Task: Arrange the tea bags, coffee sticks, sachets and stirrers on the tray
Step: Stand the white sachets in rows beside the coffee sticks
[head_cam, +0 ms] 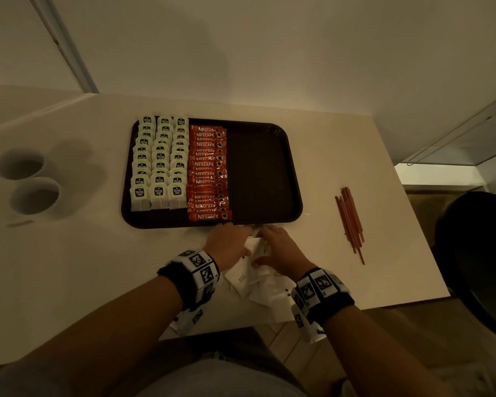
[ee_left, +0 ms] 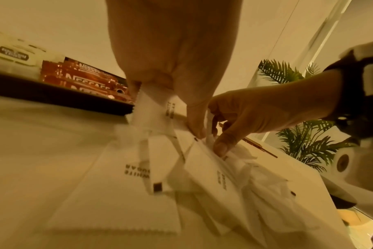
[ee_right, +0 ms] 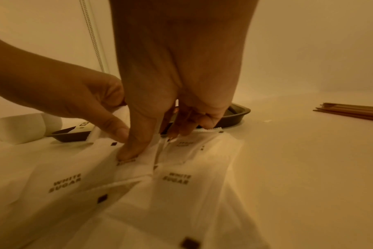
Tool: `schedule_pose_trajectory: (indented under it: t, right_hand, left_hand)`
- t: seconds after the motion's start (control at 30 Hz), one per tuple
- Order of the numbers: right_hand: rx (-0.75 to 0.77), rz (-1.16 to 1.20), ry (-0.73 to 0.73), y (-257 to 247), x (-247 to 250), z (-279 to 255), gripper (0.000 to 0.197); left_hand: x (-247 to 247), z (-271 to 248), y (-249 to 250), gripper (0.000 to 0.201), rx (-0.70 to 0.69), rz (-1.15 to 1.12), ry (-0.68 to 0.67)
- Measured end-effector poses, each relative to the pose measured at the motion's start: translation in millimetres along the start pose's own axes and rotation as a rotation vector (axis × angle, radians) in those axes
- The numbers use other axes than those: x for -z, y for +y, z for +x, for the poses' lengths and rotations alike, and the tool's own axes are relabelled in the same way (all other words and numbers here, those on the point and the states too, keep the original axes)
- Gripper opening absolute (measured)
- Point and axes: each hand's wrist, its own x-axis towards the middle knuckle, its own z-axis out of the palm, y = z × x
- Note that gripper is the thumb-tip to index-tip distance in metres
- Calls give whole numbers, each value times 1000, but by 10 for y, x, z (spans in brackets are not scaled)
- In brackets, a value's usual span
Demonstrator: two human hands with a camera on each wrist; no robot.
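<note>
A loose pile of white sugar sachets (head_cam: pixel 251 277) lies on the white desk (head_cam: pixel 78 267) at the lower centre of the head view, just below the near rim of the dark brown tray (head_cam: pixel 265 173), and both hands are at its upper edge. The left hand (head_cam: pixel 226 243) has its fingers (ee_left: pixel 195 121) curled down round a few sachets, which hang from its grasp in the left wrist view. The right hand (head_cam: pixel 279 250) meets it from the right, its thumb (ee_right: pixel 136 146) pressed onto a sachet and its fingers (ee_right: pixel 187 123) bent over the far edge of the pile, pinching sachets too. On the tray, three columns of tea bags (head_cam: pixel 159 164) with black labels fill the left part of it, and an overlapping column of orange Nescafe coffee sticks (head_cam: pixel 209 173) lies just beside them toward the centre; the right part of the tray shows bare dark surface. A bundle of reddish-brown stirrers (head_cam: pixel 351 222) lies on the desk to the right of the tray, well apart from the hands. Both wrists carry black bands with white marker squares. Two white cups (head_cam: pixel 27 181) stand at the left of the frame, and a dark round chair back (head_cam: pixel 476 253) shows at the right edge.
</note>
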Motion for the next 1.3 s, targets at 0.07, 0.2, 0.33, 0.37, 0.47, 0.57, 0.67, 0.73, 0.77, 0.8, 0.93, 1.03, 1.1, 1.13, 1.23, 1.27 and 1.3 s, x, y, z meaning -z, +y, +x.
schedule_pose_trajectory:
  t: [0.07, 0.2, 0.33, 0.37, 0.47, 0.57, 0.67, 0.73, 0.77, 0.8, 0.93, 1.03, 1.1, 1.13, 1.23, 1.27, 1.3]
  right_hand:
    - [19, 17, -17, -21, 23, 8, 64]
    - [42, 72, -15, -67, 70, 41, 60]
    - [-5, 402, 26, -153, 170, 75, 45]
    - [-12, 469, 29, -179, 203, 86, 41]
    - [-18, 688, 18, -267, 359, 93, 32]
    - [4, 850, 11, -345, 513, 77, 24]
    - [-51, 949, -140, -465, 550, 66, 28]
    - [-97, 1007, -228, -533, 518, 66, 30]
    - [-102, 1026, -239, -549, 499, 76, 31]
    - [-94, 1044, -242, -558, 489, 78, 31]
    - [-44, 1035, -225, -589, 528, 78, 31]
    - [-30, 1033, -176, -628, 589, 95, 24]
    - [-24, 1035, -144, -657, 620, 116, 20]
    - [-15, 1037, -136, -672, 638, 123, 19]
    - [28, 1022, -126, -714, 734, 126, 21]
    - [39, 1000, -126, -727, 780, 122, 24]
    - [50, 973, -130, -742, 827, 114, 26]
  left_hand:
    - [56, 4, -8, 44, 18, -68, -54]
    - [169, 6, -92, 39, 35, -162, -70]
    - [267, 13, -222, 30, 77, -439, 17]
    - [299, 14, -249, 31, 86, -511, 50]
    - [447, -9, -312, 27, 105, -691, 142]
    - [596, -61, -373, 22, 155, -948, 185]
    - [630, -108, -412, 25, 245, -1152, 242]
    - [635, -130, -429, 23, 282, -1236, 296]
    - [646, -149, -443, 23, 294, -1276, 301]
    - [672, -182, -450, 24, 303, -1306, 280]
    - [721, -335, -566, 35, 359, -1391, 42]
    - [752, -394, -630, 34, 380, -1432, -21]
    - [793, -420, -642, 31, 402, -1489, -18]
    - [817, -429, -645, 31, 407, -1521, -20]
    - [904, -467, -646, 28, 386, -1556, -50]
    - [941, -486, -643, 27, 369, -1543, -67]
    - [972, -499, -647, 27, 351, -1525, -87]
